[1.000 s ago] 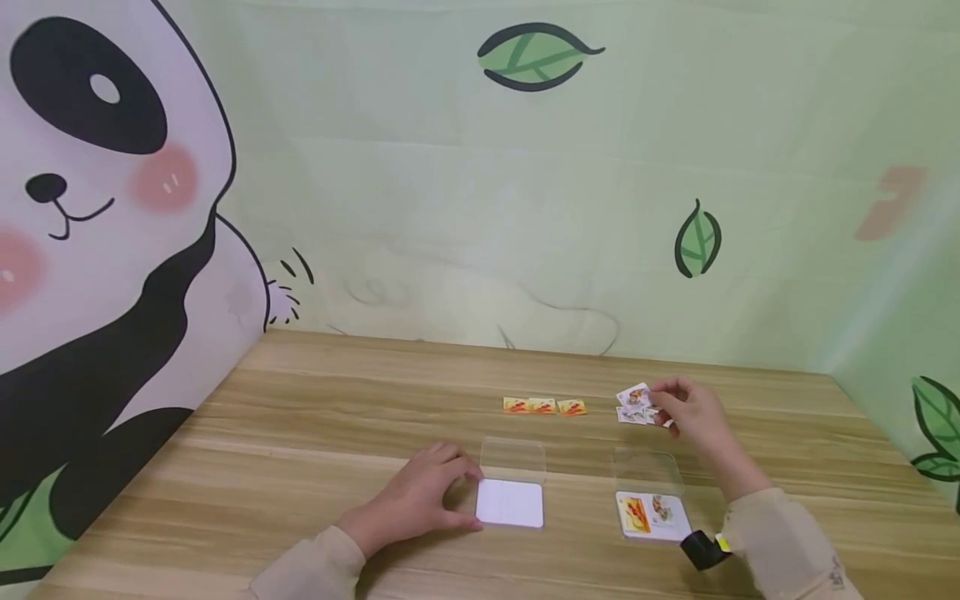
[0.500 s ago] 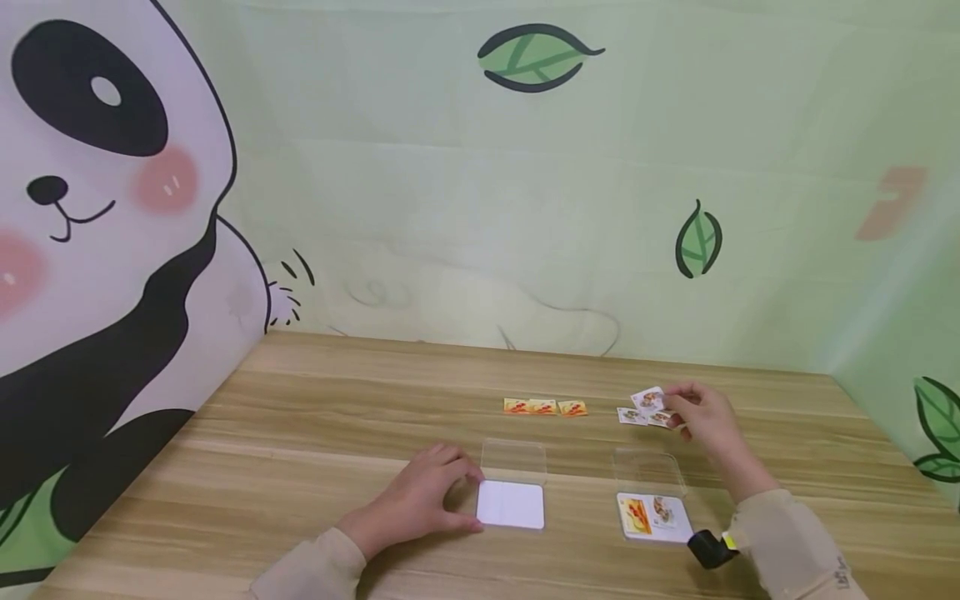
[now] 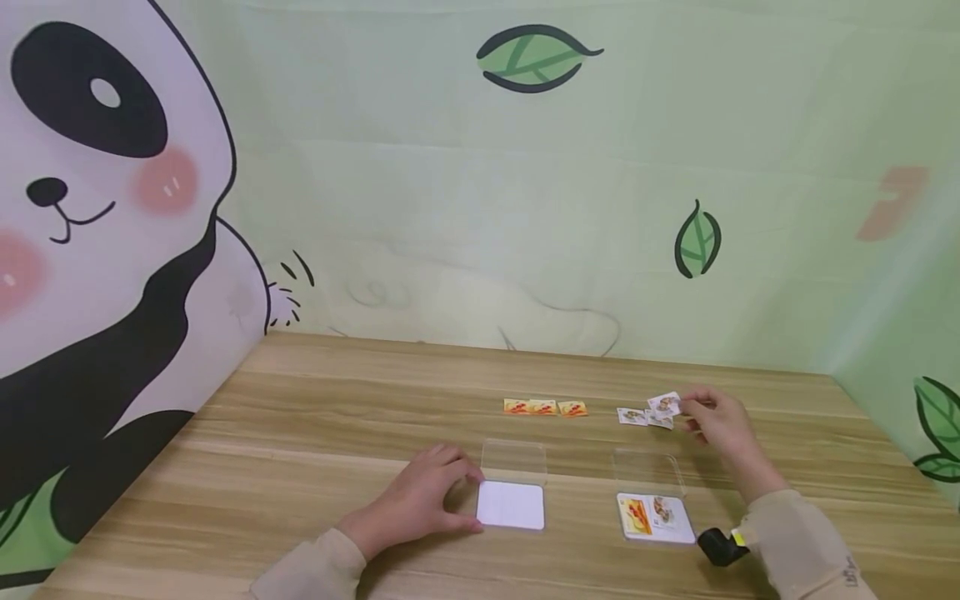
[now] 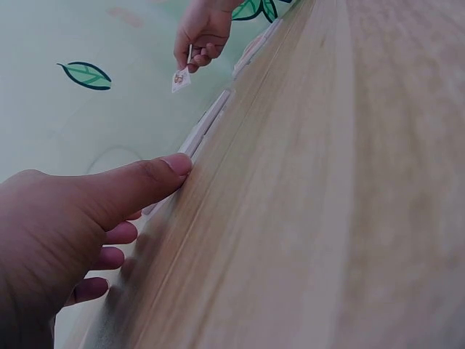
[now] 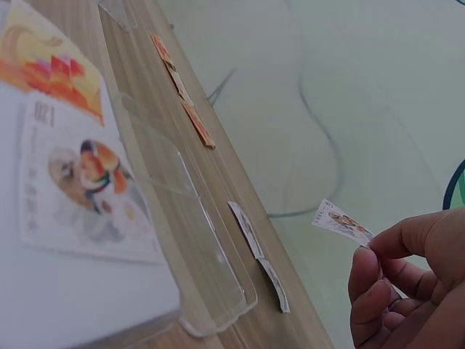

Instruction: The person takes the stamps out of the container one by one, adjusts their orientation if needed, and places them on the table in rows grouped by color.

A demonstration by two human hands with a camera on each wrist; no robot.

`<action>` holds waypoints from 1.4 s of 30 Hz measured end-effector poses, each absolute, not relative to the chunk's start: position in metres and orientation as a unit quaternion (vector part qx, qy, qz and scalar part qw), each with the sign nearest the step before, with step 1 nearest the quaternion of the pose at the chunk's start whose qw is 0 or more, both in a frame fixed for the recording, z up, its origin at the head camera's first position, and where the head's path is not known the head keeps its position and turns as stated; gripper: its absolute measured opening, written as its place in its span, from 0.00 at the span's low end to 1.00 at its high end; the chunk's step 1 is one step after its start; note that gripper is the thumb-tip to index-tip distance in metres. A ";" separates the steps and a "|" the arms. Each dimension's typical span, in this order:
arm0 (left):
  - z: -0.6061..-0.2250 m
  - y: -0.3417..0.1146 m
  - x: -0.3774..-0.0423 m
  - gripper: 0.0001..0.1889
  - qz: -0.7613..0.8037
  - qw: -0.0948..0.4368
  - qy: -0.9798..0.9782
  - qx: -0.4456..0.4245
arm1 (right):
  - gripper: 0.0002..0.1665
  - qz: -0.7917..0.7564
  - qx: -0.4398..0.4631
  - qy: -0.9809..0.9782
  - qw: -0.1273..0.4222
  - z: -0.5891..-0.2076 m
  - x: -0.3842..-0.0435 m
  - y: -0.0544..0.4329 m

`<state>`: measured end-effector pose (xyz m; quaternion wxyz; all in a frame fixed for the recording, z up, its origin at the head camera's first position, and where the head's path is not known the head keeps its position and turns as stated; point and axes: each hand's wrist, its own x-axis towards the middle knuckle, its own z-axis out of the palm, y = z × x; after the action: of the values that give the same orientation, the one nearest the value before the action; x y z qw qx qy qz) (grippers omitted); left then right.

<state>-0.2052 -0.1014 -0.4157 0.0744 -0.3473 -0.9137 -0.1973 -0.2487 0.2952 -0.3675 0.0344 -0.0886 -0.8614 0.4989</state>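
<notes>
My right hand (image 3: 723, 425) pinches a small white stamp (image 3: 664, 406) with a coloured figure between thumb and forefinger. It is held above two like stamps (image 5: 248, 229) on the table. My left hand (image 3: 423, 496) rests at the left side of a white card block (image 3: 511, 505) in a clear case. Thumb and fingers are spread apart, and the thumb tip touches the block's edge in the left wrist view. To the right, a second white block (image 3: 678, 531) bears one yellow-orange stamp (image 3: 636, 515) and one white figure stamp (image 3: 663, 511).
Three orange stamps (image 3: 542, 407) lie in a row farther back. Behind each block a clear lid (image 3: 647, 472) lies flipped open. A black device (image 3: 722, 547) with a yellow tag is at the right sleeve. The wooden table (image 3: 337, 400) meets a printed cloth wall (image 3: 420, 208).
My right hand has moved to the right and slightly down with the pinched stamp, away from the stamps beneath it. The left hand and both blocks have stayed put.
</notes>
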 end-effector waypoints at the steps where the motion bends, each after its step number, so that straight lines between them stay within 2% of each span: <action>1: -0.416 -0.102 -0.205 0.24 -0.197 0.076 -0.913 -0.348 | 0.17 0.499 -0.090 -0.861 0.035 -0.368 -0.249 0.296; 23: -0.417 -0.101 -0.206 0.24 -0.190 0.075 -0.915 -0.349 | 0.19 0.496 -0.125 -0.858 0.039 -0.381 -0.252 0.322; 29: -0.416 -0.101 -0.206 0.24 -0.191 0.074 -0.915 -0.347 | 0.14 0.508 -0.123 -0.851 0.056 -0.391 -0.258 0.332; 36: -0.417 -0.102 -0.206 0.24 -0.192 0.073 -0.915 -0.346 | 0.15 0.483 -0.165 -0.859 0.023 -0.389 -0.257 0.331; 42: -0.420 -0.102 -0.208 0.24 -0.188 0.081 -0.914 -0.350 | 0.18 0.480 -0.173 -0.860 0.020 -0.390 -0.257 0.332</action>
<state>-0.2080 -0.1019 -0.4202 0.0811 -0.3498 -0.9142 -0.1882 -0.2566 0.3324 -0.3895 0.0198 -0.1730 -0.8597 0.4803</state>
